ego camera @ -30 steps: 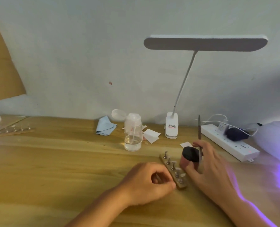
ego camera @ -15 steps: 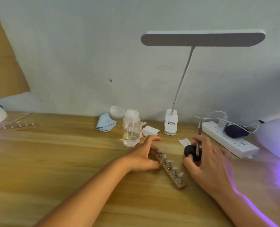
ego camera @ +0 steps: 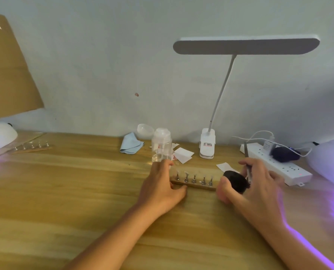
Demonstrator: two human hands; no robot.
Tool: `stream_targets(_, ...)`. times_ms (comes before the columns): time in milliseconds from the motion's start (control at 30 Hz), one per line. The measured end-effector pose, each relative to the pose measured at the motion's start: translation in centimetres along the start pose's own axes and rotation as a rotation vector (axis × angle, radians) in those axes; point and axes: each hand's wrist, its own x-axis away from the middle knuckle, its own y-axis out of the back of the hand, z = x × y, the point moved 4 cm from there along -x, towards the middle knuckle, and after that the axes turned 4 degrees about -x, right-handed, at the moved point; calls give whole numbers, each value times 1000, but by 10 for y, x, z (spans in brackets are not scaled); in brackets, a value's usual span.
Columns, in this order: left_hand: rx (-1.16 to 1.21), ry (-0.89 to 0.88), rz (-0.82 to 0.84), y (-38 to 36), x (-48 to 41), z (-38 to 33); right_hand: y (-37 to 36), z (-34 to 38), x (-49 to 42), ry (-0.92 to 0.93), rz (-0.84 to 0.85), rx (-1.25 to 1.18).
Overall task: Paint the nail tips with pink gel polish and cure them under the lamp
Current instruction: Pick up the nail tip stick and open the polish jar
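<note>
Strip of wood with clear nail tips lying crosswise, left hand pinching its left end, right hand at the other clutching black-capped pink bottle.

Soft, even daylight; violet glow spills from the curing lamp at right; edges bend, hands perhaps motion-blurred

Left hand pinching the left end of a wooden strip, thumb on its near edge, fingers behind. 5 clear nail tips upright along the strip, set left to right on the bench. Right hand at the strip's right end, gripping a black-lidded polish jar plus a thin brush pointing up. Clear bottle just beyond the left fingers. Purple-glowing curing lamp far right, beside a white power strip.
</note>
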Motion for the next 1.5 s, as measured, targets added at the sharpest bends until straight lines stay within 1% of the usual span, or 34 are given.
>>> stream_targets(33,23,-47,-76,6,4,-5,-1,5,2,34,-4,11)
stream_targets(67,56,-134,-157,13,8,-12,-3,11,4,66,-10,14)
stream_targets(100,79,-237,-197,18,13,-23,-5,17,6,99,-18,7)
stream_targets(167,93,-406,-136,14,24,-45,-12,24,10,155,-29,-21)
stream_targets(200,95,-443,-83,9,28,-53,-16,25,12,166,-34,-41)
stream_targets(300,143,-422,23,-5,31,-58,-19,19,12,101,-24,-160)
stream_targets(367,196,-380,35,-8,29,-56,-18,15,11,56,1,-221)
stream_targets(467,234,-320,16,-8,24,-51,-22,12,11,61,39,-206)
stream_targets(633,89,-374,79,3,13,-45,-27,9,10,102,102,-211)
stream_targets(700,31,-407,121,8,9,-44,-26,9,9,148,124,-197)
stream_targets(800,-57,-476,106,11,11,-45,-22,11,11,246,145,-182)
stream_targets(867,-84,-499,48,11,17,-47,-20,11,11,255,147,-212)
stream_targets(967,-167,-542,-79,10,22,-50,-20,16,9,275,94,-188)
stream_targets(1033,-193,-542,-101,8,23,-51,-20,19,9,317,55,-159)
stream_targets(1133,-200,-530,-61,7,22,-51,-19,20,8,400,72,-127)
stream_targets(1233,-187,-524,1,6,22,-47,-17,22,8,549,125,-29)
stream_targets(1333,-168,-547,39,5,23,-48,-14,24,8,647,130,63)
stream_targets(1433,-127,-561,59,5,23,-47,-10,23,10,672,96,59)
stream_targets(1500,-98,-550,51,7,22,-43,-8,19,11,612,79,-14)
